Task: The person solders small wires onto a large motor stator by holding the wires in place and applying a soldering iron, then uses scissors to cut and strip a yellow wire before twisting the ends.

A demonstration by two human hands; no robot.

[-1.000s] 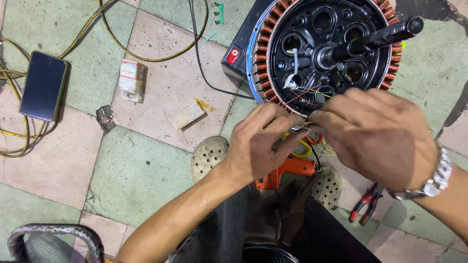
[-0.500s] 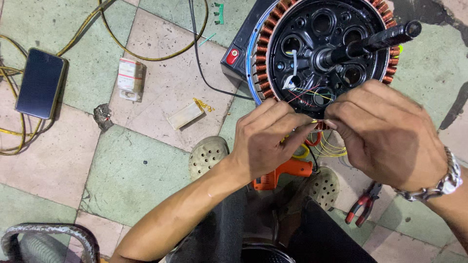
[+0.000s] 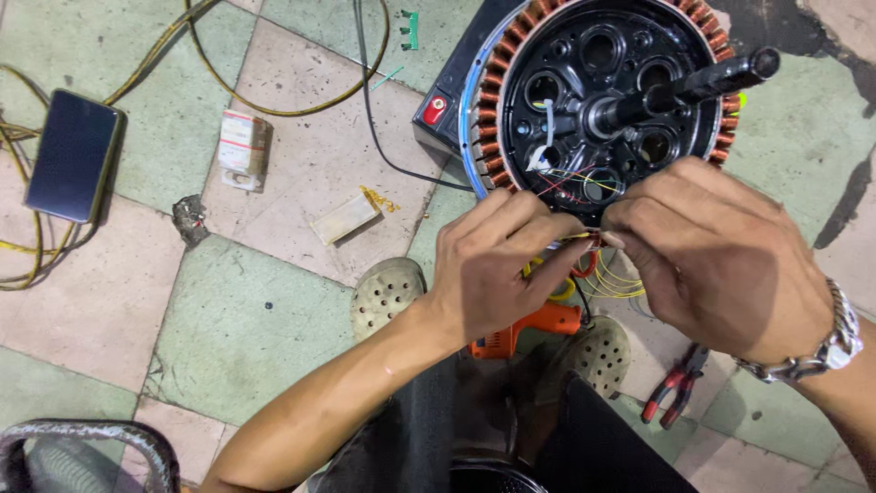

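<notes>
Just below the motor stator, the left hand and right hand are now pinching the thin wires closer together than a moment ago, fingertips nearly meeting, suggesting the joining is progressing.

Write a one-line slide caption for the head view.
Both hands, left and right, pinch thin wires beside a motor on the floor.

Glossy black metal motor stator

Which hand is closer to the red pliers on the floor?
The right hand. It hovers just above the red pliers, which lie below its wrist. The left hand is farther off, over the orange tool.
</notes>
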